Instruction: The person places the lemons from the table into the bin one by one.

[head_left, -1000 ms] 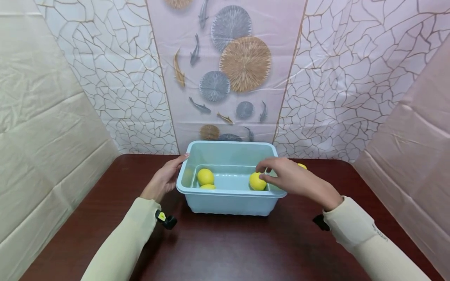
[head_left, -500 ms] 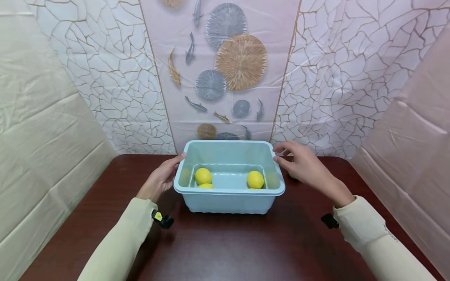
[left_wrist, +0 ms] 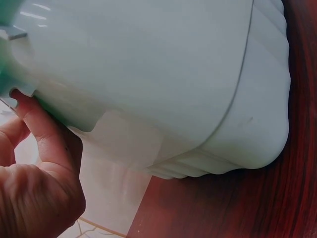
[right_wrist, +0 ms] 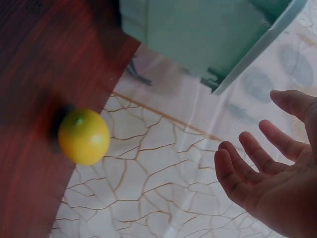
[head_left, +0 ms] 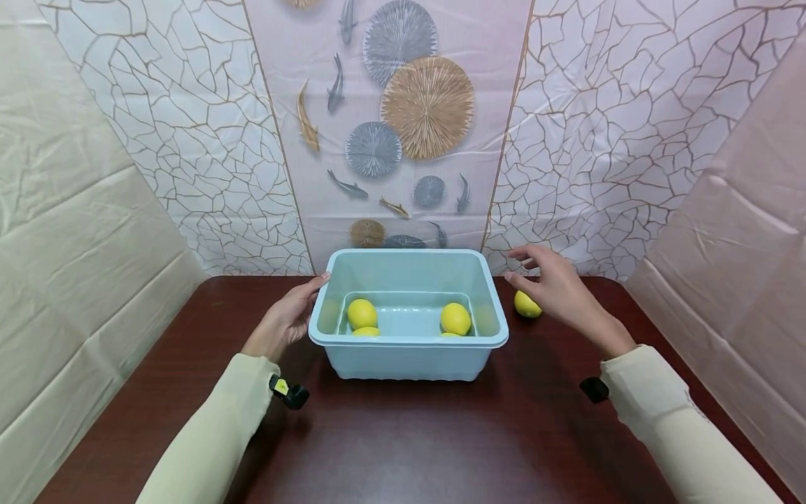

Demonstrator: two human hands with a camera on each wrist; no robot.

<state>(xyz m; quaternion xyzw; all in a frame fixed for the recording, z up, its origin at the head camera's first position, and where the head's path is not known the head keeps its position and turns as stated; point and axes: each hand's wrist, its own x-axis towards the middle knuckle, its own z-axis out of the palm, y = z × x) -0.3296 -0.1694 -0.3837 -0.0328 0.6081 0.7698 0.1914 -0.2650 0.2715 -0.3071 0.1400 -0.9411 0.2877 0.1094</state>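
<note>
- The tub [head_left: 406, 362], pale blue plastic, stands upright on the dark red-brown counter [head_left: 409, 437], near its back edge.
- The left hand [head_left: 285, 316] grips the tub's left rim, thumb on top and fingers [left_wrist: 42, 124] tucked beneath; the fingers are bent close in, though how firmly they press is hard to judge, as they are partly hidden.
- The right hand [head_left: 557, 290] hangs in the air to the right of the tub, apart from it, palm turned towards it; its fingers are spread, gently bent, and hold nothing.
- A single lemon [head_left: 527, 306] lies on the counter just beside the tub's right side, below the right hand and not touching it.
- Inside the tub, one yellow fruit [head_left: 362, 314] sits on the left and another yellow fruit [head_left: 455, 319] on the right, well apart; in front of each, the top of a further one shows above the front rim.
- Both forearms wear cream sleeves [head_left: 210, 427], with a black wrist device [head_left: 292, 394] at each cuff.
- Behind the counter hangs a patterned backdrop [head_left: 428, 105] with fish and round motifs.
</note>
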